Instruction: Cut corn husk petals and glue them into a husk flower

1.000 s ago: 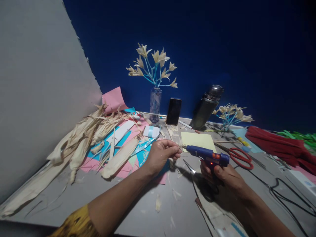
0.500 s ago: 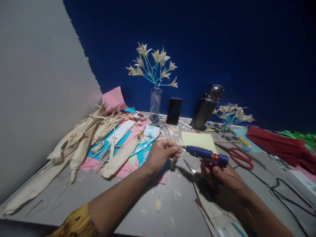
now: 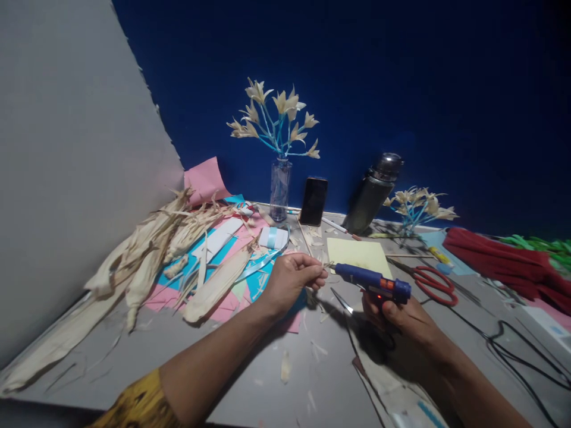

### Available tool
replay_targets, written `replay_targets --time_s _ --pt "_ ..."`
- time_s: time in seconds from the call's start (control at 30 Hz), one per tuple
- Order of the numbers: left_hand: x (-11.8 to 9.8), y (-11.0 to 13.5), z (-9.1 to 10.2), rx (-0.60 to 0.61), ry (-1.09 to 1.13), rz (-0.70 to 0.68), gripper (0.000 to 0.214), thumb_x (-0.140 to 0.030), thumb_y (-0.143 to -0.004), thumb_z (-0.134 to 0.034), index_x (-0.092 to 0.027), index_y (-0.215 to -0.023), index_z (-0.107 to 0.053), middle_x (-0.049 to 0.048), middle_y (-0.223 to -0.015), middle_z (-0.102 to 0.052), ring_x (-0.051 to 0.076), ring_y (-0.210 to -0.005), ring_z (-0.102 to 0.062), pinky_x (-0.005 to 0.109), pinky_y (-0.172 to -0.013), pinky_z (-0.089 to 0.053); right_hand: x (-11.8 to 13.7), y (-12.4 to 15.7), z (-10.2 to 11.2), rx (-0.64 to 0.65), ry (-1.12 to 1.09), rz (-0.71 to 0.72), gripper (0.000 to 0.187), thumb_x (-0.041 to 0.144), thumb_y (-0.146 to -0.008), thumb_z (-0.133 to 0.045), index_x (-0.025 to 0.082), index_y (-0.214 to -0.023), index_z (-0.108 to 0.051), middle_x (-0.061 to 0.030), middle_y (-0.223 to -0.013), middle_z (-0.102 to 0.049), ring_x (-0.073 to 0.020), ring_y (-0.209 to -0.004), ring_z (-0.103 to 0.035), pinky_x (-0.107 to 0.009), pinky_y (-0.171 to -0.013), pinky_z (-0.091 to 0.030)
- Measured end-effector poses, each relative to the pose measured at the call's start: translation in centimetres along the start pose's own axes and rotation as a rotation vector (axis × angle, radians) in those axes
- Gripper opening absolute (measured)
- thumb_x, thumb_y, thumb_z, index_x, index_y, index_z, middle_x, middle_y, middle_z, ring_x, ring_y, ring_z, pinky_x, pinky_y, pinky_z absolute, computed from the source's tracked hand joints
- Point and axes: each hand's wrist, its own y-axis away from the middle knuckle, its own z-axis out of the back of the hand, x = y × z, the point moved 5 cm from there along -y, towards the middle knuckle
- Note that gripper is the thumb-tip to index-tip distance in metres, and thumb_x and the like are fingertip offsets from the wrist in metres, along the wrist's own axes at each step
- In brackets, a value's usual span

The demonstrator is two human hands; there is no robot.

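My left hand [image 3: 292, 278] is closed in a pinch on a small pale husk piece [image 3: 328, 266] held just above the table. My right hand [image 3: 399, 318] grips a blue glue gun [image 3: 370, 280] whose nozzle points left and almost touches that piece. An orange light glows on the gun's body. Both hands hover over the grey table [image 3: 250, 368] near its middle.
Dried corn husks [image 3: 147, 249] and pink and blue paper lie at left. Behind stand a bottle with husk flowers [image 3: 280, 178], a phone [image 3: 313, 201] and a metal flask [image 3: 372, 193]. Red scissors [image 3: 432, 280], yellow paper [image 3: 357, 252], red material [image 3: 508, 264] and a black cable [image 3: 513, 351] lie at right.
The glue gun and my right hand have shifted slightly left and back; the left hand keeps its pinch in the same spot.
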Motion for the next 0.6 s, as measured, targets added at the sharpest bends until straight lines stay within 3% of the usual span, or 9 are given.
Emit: replay_targets --time_s 0.27,0.37,0.5,0.6 --pt "-0.1 -0.1 0.3 -0.020 -0.016 -0.002 0.021 -0.024 -0.067 -0.084 -0.012 -0.071 -0.068 0.0095 -0.069 -0.073 0.013 -0.057 -0.065 0.024 -0.057 -0.050 0.7 0.3 0.8 -0.097 0.186 0.043 0.050 0.067 -0.089 -0.056 0.019 -0.074 -0.059 -0.0030 -0.064 -0.050 -0.0155 -0.056 -0.042 -0.028 -0.048 -0.034" --pt "-0.1 -0.2 0.6 -0.022 -0.021 0.020 0.023 -0.026 -0.069 -0.084 -0.012 -0.071 -0.066 0.0085 -0.069 -0.072 0.013 -0.057 -0.064 0.023 -0.055 -0.049 1.9 0.5 0.9 -0.129 0.440 0.122 0.040 0.057 -0.093 -0.054 0.020 -0.083 -0.064 -0.0053 -0.071 -0.058 -0.0196 -0.063 -0.051 -0.031 -0.056 -0.041" --pt "0.0 -0.2 0.8 -0.008 0.000 0.038 0.025 -0.029 -0.070 -0.084 -0.013 -0.072 -0.064 0.0058 -0.070 -0.070 0.011 -0.055 -0.061 0.021 -0.052 -0.047 2.0 1.4 1.4 -0.187 0.939 0.204 0.012 0.030 -0.091 -0.055 0.021 -0.092 -0.064 -0.0070 -0.087 -0.066 -0.0227 -0.077 -0.058 -0.033 -0.070 -0.044" --pt "0.1 -0.3 0.8 0.011 0.034 0.064 0.029 -0.030 -0.067 -0.086 -0.013 -0.072 -0.064 0.0042 -0.070 -0.068 0.010 -0.056 -0.060 0.021 -0.052 -0.046 1.0 2.7 3.1 -0.276 1.196 0.144 0.019 0.024 -0.085 -0.058 0.021 -0.103 -0.062 -0.0086 -0.097 -0.066 -0.0250 -0.086 -0.061 -0.033 -0.074 -0.044"
